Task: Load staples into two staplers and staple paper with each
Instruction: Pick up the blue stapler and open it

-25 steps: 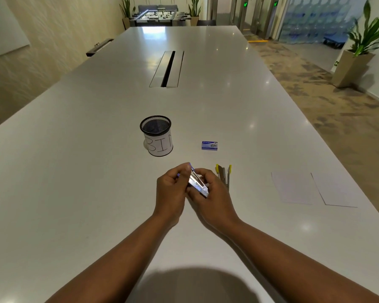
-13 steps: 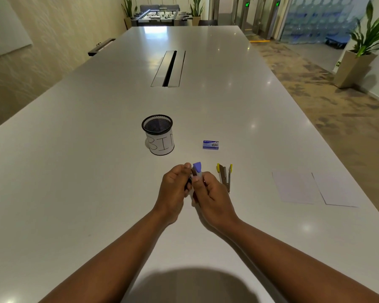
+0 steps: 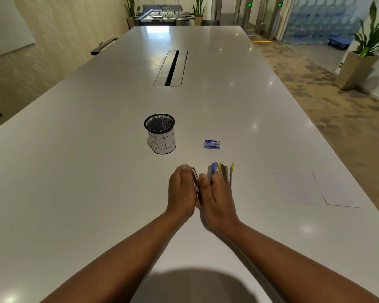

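Both my hands hold a purple stapler, swung open into a V. My left hand [image 3: 181, 191] grips its bare metal arm [image 3: 195, 179]. My right hand [image 3: 216, 199] grips the arm with the purple cap [image 3: 214, 169]; the hinge is hidden between my palms. A yellow stapler [image 3: 227, 174] lies opened out on the table just right of my right hand. The small blue staple box [image 3: 212, 144] lies shut beyond the hands. Two white paper sheets [image 3: 298, 187] [image 3: 340, 191] lie flat side by side at the right.
A black mesh cup [image 3: 160, 134] with a paper label reading "BIN" stands left of the staple box. A cable slot [image 3: 171, 68] is set into the long white table [image 3: 74, 171] farther back. The table's right edge runs just past the sheets.
The two arms of the purple stapler have been pulled apart: the left hand's metal arm moved left, the purple-capped arm moved right toward the yellow stapler.
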A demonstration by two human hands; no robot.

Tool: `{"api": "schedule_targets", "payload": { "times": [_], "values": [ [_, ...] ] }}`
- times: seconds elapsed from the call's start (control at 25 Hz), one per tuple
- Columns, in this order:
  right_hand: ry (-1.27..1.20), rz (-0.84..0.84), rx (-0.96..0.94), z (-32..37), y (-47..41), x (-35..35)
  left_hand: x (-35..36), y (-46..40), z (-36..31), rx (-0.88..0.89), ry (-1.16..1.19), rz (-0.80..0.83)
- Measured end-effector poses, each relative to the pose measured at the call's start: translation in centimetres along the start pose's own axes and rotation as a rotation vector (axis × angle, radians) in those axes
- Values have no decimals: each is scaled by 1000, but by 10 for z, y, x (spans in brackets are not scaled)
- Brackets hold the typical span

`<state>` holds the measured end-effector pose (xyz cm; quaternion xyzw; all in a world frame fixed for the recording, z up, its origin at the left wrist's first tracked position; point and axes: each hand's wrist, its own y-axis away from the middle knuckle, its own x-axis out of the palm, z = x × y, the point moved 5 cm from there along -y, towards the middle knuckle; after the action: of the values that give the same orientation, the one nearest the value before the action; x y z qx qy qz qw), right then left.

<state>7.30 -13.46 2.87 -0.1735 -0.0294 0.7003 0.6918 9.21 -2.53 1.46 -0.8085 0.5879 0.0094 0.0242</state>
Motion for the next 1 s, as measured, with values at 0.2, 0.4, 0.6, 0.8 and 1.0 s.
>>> {"api": "schedule_targets", "payload": {
  "times": [0.2, 0.4, 0.6, 0.8, 1.0],
  "values": [
    [38, -16, 33, -3, 2, -2, -10, -17, 16, -208, 174, 53],
    [225, -60, 0, -9, 3, -5, -20, -27, 12, -137, 141, -1],
    [336, -108, -37, -7, 9, -11, -26, -50, 13, -87, 62, -40],
    [269, -80, 56, -5, 15, -11, -31, -68, 14, -57, -60, 18],
    [436, -35, -13, -14, 16, -7, -29, -64, 8, 31, -282, 71]
  ]
}}
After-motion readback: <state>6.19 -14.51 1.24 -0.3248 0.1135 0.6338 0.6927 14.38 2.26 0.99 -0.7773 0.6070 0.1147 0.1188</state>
